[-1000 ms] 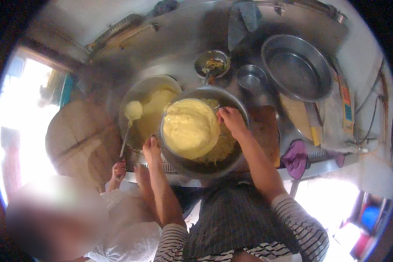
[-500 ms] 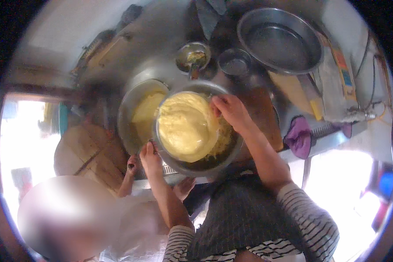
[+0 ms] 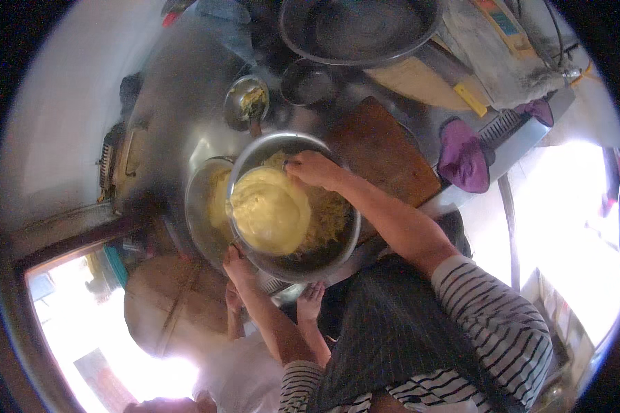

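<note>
A large metal bowl (image 3: 350, 237) is in front of me, overlapping a second metal bowl (image 3: 198, 213) on its left. Inside the large bowl lies a smooth, glossy mass of pale yellow dough or batter (image 3: 272, 213), with crumbly yellow residue on the wall to its right. My left hand (image 3: 238, 267) is closed on the near-left rim. My right hand (image 3: 315, 171) reaches into the bowl, fingers curled at the upper right edge of the yellow mass. What those fingers hold, if anything, is hidden. More yellow mixture shows in the second bowl.
A co-worker's hands (image 3: 234, 299) are close below my left forearm. Behind the bowls stand a small bowl with a handled tool (image 3: 248, 103), a dark round pan (image 3: 310, 82) and a wide basin (image 3: 393, 55). A brown board (image 3: 386, 151) and purple cloth (image 3: 463, 155) lie to the right.
The view has turned and shifted. My right hand has moved left, to the yellow mass's upper edge, exposing more residue on the right. My left hand stays at the rim.
</note>
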A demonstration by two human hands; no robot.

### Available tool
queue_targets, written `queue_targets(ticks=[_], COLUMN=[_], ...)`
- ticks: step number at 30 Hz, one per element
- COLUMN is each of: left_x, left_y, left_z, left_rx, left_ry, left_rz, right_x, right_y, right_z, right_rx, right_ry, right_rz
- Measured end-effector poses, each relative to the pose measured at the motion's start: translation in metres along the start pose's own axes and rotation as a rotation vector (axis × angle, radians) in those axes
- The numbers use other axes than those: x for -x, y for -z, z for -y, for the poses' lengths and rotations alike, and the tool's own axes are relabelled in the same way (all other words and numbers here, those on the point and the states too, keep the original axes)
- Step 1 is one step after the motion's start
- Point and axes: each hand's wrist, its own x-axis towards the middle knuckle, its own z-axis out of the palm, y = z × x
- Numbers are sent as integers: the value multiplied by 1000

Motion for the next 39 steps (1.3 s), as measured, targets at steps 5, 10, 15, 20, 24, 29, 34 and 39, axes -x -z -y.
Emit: queue_targets(ticks=[5, 10, 15, 20, 24, 29, 34, 39], left_x=[-6, 0, 13, 14, 0, 16, 16, 0], left_y=[-24, -20, -47, -51, -29, -28, -8, 21], left_z=[-13, -3, -74, -103, -63, -56, -72, -70], left_rx=[387, 344, 581, 199, -329, 125, 87, 483], left_ry=[391, 212, 480, 533, 309, 311, 292, 381], left_rz=[-70, -27, -69, -65, 105, 18, 165, 225], right_x=[-10, -7, -5, -10, -13, 11, 40, 56], right_y=[4, 4, 8, 14, 13, 31, 59, 70], right_z=[-22, -14, -24, -15, -18, -5, 34, 56], right_rx=[-107, -248, -235, 100, 232, 272, -74, -153], right_ry=[137, 56, 93, 103, 164, 264, 247, 216], right_rz=[-18, -28, -55, -57, -101, -90, 63, 142])
